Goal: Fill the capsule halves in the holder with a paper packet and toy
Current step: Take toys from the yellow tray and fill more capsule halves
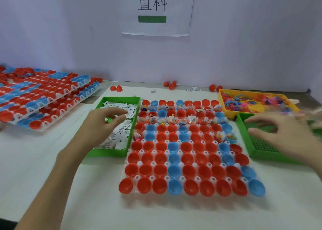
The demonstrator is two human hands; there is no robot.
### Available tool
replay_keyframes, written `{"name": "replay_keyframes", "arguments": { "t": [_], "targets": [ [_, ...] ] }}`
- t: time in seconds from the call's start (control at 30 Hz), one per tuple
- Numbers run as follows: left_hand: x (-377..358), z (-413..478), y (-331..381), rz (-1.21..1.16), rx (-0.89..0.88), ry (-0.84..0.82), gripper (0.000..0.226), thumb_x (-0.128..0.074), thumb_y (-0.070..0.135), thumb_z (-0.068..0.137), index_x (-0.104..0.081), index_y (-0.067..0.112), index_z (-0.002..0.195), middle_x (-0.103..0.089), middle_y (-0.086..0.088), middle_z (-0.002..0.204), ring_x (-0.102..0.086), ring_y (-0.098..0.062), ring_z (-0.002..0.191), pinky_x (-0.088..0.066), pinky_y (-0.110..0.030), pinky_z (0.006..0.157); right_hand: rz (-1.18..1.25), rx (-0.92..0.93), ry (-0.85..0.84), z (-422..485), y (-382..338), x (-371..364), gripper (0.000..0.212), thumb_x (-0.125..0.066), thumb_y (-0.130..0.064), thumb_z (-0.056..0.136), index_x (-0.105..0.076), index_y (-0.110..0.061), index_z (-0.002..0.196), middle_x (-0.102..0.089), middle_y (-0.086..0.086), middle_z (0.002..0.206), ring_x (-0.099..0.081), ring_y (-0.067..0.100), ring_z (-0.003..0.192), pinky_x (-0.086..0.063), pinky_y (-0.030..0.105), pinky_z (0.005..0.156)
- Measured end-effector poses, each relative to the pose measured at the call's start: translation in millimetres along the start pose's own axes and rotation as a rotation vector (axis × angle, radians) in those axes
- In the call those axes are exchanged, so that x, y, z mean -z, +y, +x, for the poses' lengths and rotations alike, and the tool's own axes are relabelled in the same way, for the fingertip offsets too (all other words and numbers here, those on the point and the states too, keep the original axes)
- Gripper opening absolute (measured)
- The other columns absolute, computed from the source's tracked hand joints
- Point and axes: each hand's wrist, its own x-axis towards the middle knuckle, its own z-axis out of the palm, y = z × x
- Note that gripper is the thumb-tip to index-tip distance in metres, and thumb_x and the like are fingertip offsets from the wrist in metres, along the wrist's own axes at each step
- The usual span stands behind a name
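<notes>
Red and blue capsule halves (148, 170) sit in the holder (154, 163) at the middle of the desk (34, 151), and only the far rows are filled. The left hand (102, 123) hovers over the paper packets (122, 135), fingers (115, 111) loosely spread and empty. The right hand (282, 133) (blurred) looks open too. The risk is pinching several thin packets at once, or skipping a cup.

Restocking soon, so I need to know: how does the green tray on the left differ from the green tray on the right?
The left green tray is piled with white paper packets; the right green tray shows a bare gridded floor. The left hand is over the left tray, the right hand over the right one. Both are green, rectangular and walled.
</notes>
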Motion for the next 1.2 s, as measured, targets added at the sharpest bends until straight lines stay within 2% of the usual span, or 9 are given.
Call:
{"name": "replay_keyframes", "arguments": {
  "t": [0.13, 0.23, 0.33, 0.47, 0.67, 0.77, 0.97, 1.03, 1.2],
  "targets": [
    [-4.8, 0.0, -17.1, 0.210, 0.182, -0.103, 0.032, -0.072, 0.026, 0.091, -0.070, 0.021, 0.122, -0.067, -0.004, 0.127, -0.059, -0.015, 0.101, -0.047, -0.038, 0.092, -0.076, -0.115, 0.187, -15.3, 55.1, 20.1, 0.038, -0.080, -0.021, 0.079, -0.066, -0.056, 0.085, -0.068, -0.022, 0.096, -0.065, 0.002, 0.086, -0.057, 0.037, 0.077],
    [-11.3, -1.8, -18.3, 0.216, 0.197, -0.130, 0.019, -0.077, 0.027, 0.086, -0.076, 0.021, 0.104, -0.067, -0.006, 0.112, -0.061, -0.020, 0.093, -0.046, -0.032, 0.076, -0.174, -0.194, 0.270, -18.9, 82.4, 29.1, 0.040, -0.085, -0.030, 0.074, -0.062, -0.059, 0.090, -0.064, -0.014, 0.103, -0.064, 0.014, 0.089, -0.055, 0.046, 0.082],
    [-12.1, 0.5, -13.6, 0.194, 0.203, -0.093, 0.010, -0.081, 0.023, 0.083, -0.074, 0.028, 0.079, -0.068, -0.006, 0.091, -0.065, -0.019, 0.074, -0.043, -0.025, 0.057, -0.334, -0.383, 0.142, -9.0, 97.6, 36.9, 0.053, -0.088, -0.039, 0.068, -0.066, -0.035, 0.116, -0.062, 0.020, 0.122, -0.060, 0.038, 0.108, -0.050, 0.049, 0.093],
    [-15.5, 1.1, -12.4, 0.147, 0.232, -0.065, 0.017, -0.082, 0.013, 0.079, -0.074, 0.025, 0.071, -0.069, -0.003, 0.068, -0.065, -0.020, 0.054, -0.043, -0.020, 0.046, -0.394, -0.490, -0.022, -5.7, 100.7, 33.5, 0.073, -0.085, -0.040, 0.074, -0.058, -0.012, 0.136, -0.053, 0.023, 0.141, -0.052, 0.039, 0.126, -0.043, 0.043, 0.101],
    [-18.6, -2.5, -8.2, 0.078, 0.194, 0.037, 0.022, -0.081, 0.001, 0.079, -0.072, 0.021, 0.076, -0.068, 0.004, 0.071, -0.063, -0.009, 0.061, -0.042, -0.015, 0.051, -0.303, -0.329, 0.072, -2.3, 90.6, 24.9, 0.020, -0.087, -0.019, 0.075, -0.074, -0.022, 0.090, -0.064, 0.010, 0.094, -0.058, 0.029, 0.082, -0.042, 0.036, 0.071],
    [-15.3, -4.5, -5.5, 0.051, 0.159, 0.144, 0.021, -0.079, -0.002, 0.078, -0.073, 0.018, 0.079, -0.069, 0.003, 0.072, -0.062, -0.006, 0.066, -0.040, 0.001, 0.059, -0.263, -0.286, 0.114, -4.2, 84.1, 20.5, 0.020, -0.086, -0.025, 0.075, -0.068, -0.029, 0.068, -0.066, -0.001, 0.084, -0.056, 0.018, 0.074, -0.036, 0.032, 0.063],
    [-4.8, -5.7, 5.1, -0.012, 0.119, 0.277, 0.021, -0.079, 0.005, 0.081, -0.072, 0.025, 0.083, -0.069, 0.011, 0.077, -0.060, -0.011, 0.069, -0.046, -0.020, 0.061, -0.168, -0.277, 0.209, -8.1, 82.0, 18.4, 0.022, -0.085, -0.015, 0.077, -0.070, -0.028, 0.068, -0.065, -0.012, 0.074, -0.059, 0.009, 0.070, -0.037, 0.027, 0.059],
    [-2.1, -8.9, 11.3, -0.067, 0.100, 0.310, 0.021, -0.078, 0.005, 0.081, -0.072, 0.025, 0.086, -0.070, 0.009, 0.079, -0.061, -0.010, 0.068, -0.046, -0.012, 0.061, -0.135, -0.276, 0.211, -9.0, 82.0, 17.6, 0.024, -0.086, -0.010, 0.075, -0.070, -0.027, 0.070, -0.068, -0.010, 0.075, -0.062, 0.008, 0.070, -0.039, 0.023, 0.058],
    [4.7, -19.7, 46.9, -0.416, 0.063, 0.366, 0.025, -0.078, 0.007, 0.081, -0.072, 0.031, 0.086, -0.074, 0.008, 0.079, -0.071, -0.013, 0.075, -0.056, -0.024, 0.067, -0.005, -0.245, 0.311, -10.7, 87.6, 16.1, 0.029, -0.081, 0.002, 0.076, -0.070, -0.025, 0.079, -0.072, -0.004, 0.082, -0.069, 0.015, 0.071, -0.051, 0.013, 0.057]
  ]
}}
